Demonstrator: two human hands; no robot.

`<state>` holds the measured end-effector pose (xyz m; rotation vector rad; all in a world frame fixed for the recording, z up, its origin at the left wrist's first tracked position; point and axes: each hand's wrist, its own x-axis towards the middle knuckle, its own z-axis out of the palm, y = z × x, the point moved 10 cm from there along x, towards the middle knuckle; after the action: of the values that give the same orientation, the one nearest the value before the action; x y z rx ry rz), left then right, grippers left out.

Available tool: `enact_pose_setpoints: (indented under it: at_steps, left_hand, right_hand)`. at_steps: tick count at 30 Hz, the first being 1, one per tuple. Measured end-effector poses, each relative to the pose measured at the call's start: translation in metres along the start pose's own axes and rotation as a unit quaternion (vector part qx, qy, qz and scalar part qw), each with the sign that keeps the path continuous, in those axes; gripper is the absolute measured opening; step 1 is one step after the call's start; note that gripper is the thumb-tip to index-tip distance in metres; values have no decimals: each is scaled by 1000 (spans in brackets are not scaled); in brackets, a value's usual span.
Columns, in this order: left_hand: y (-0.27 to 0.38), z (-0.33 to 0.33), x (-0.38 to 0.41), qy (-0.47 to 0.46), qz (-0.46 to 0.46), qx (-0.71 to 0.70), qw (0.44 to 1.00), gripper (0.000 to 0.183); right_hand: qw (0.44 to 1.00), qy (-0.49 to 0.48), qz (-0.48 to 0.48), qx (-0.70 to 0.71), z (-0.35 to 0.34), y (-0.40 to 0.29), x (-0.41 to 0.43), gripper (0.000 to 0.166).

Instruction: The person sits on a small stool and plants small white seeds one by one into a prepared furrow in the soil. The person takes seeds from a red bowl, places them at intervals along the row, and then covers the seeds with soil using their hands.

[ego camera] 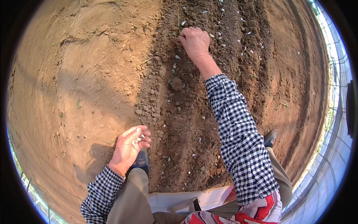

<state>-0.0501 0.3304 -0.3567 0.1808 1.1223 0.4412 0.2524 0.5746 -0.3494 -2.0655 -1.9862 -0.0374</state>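
Note:
My left hand (130, 144) is cupped around several pale garlic cloves (138, 138), with the thumb resting over them above my shoe. Further ahead, my right hand (195, 42) reaches down to the tilled soil with its fingers bent together. Its fingertips are turned away, so whether a clove is between them cannot be seen. One white clove (183, 23) lies just beyond that hand and another clove (177, 57) on the near side. More cloves are spread in rows along the furrows to the right, such as a clove (223, 45) near my right wrist.
Smooth, dry soil (84, 84) stretches along the left. A large clod (176, 84) sits in the furrow. Between my legs is a white container or sack (173, 200), partly hidden. My shoes (270, 137) straddle the bed. A greenhouse wall of plastic film (339, 112) curves along the right.

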Motion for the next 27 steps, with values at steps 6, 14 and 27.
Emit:
enact_pose_setpoints:
  at_steps: [6, 14, 27]
  left_hand:
    - [3, -18, -8, 22, 2, -13, 1000, 29]
    - [-6, 0, -4, -3, -3, -6, 1000, 28]
    - [-12, 6, -2, -7, -2, -6, 1000, 28]
  right_hand:
    - [992, -9, -53, -112, 30, -11, -2, 12]
    - [975, -127, -143, -113, 24, -44, -47, 10]
    - [962, -207, -102, -142, 32, -60, -31, 10]
